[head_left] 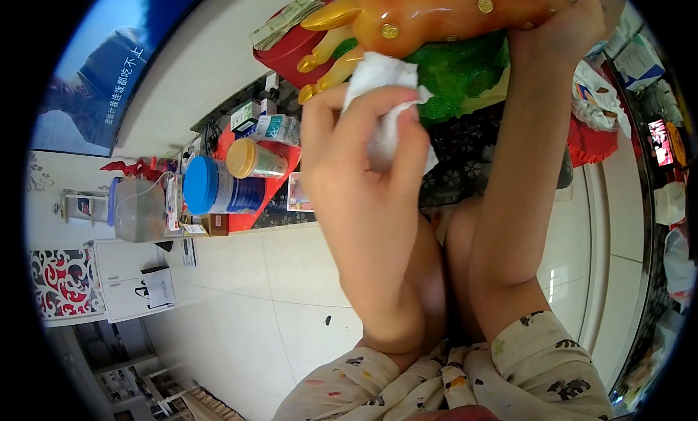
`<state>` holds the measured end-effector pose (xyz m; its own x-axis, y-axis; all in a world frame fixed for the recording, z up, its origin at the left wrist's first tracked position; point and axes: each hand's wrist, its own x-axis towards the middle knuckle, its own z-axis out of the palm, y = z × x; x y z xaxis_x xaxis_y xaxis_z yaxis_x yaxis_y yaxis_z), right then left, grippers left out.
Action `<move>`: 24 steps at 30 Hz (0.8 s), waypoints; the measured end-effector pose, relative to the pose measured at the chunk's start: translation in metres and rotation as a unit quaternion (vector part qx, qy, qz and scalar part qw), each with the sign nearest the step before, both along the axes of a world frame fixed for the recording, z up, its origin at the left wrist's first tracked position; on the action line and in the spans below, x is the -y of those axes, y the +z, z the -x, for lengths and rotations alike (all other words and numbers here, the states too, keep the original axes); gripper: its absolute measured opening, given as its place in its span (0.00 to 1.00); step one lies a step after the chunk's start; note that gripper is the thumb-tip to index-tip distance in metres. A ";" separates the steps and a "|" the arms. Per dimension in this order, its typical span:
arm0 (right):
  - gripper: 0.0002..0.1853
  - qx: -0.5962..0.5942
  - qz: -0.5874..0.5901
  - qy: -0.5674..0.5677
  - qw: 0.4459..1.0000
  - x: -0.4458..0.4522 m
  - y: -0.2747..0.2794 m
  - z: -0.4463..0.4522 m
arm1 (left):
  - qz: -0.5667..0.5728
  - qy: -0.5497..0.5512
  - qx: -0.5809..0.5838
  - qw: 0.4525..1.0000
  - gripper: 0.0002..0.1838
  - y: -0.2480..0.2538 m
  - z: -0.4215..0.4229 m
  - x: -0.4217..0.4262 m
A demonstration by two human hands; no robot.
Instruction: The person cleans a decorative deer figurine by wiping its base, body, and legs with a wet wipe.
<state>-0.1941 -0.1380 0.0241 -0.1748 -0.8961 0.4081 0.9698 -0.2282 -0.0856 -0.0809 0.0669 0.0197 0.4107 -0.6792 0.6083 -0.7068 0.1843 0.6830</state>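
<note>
An orange, glossy animal-shaped figure (451, 17) with gold tips and round gold coin marks lies across the top of the view. Below it is a green translucent piece (458, 75). My left hand (371, 152) is closed on a crumpled white tissue (385, 72), just below the figure's legs. My right hand (574, 25) reaches up to the figure's right end and holds it there; its fingers are partly cut off by the frame's edge.
On the dark patterned table (465, 152) stand a blue-lidded jar (200, 185), a yellow-lidded jar (243, 158) and small boxes. A red container (294, 54) holds banknotes. White plastic bags (600, 97) lie at the right. A screen (94, 65) is upper left.
</note>
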 end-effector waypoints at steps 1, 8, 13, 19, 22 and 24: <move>0.19 -0.006 0.007 0.002 1.000 0.003 -0.003 0.002 | 0.002 -0.002 0.003 1.000 0.07 -0.002 0.003 0.003; 0.21 -0.128 0.042 -0.087 0.987 0.004 -0.001 0.006 | -0.027 0.013 0.049 0.998 0.10 -0.006 0.020 0.009; 0.22 -0.127 0.016 -0.076 0.989 -0.003 0.003 0.003 | -0.047 0.073 0.078 0.993 0.08 -0.003 0.044 0.010; 0.24 -0.128 -0.014 -0.088 0.988 -0.006 0.005 0.001 | -0.075 0.064 -0.009 0.995 0.10 0.004 0.048 0.001; 0.24 -0.128 -0.050 -0.093 0.986 -0.014 0.009 0.000 | -0.079 0.043 -0.040 0.995 0.10 0.004 0.041 -0.002; 0.25 -0.139 -0.011 -0.071 0.988 -0.007 0.004 0.004 | -0.094 0.035 -0.034 0.994 0.10 0.005 0.037 -0.007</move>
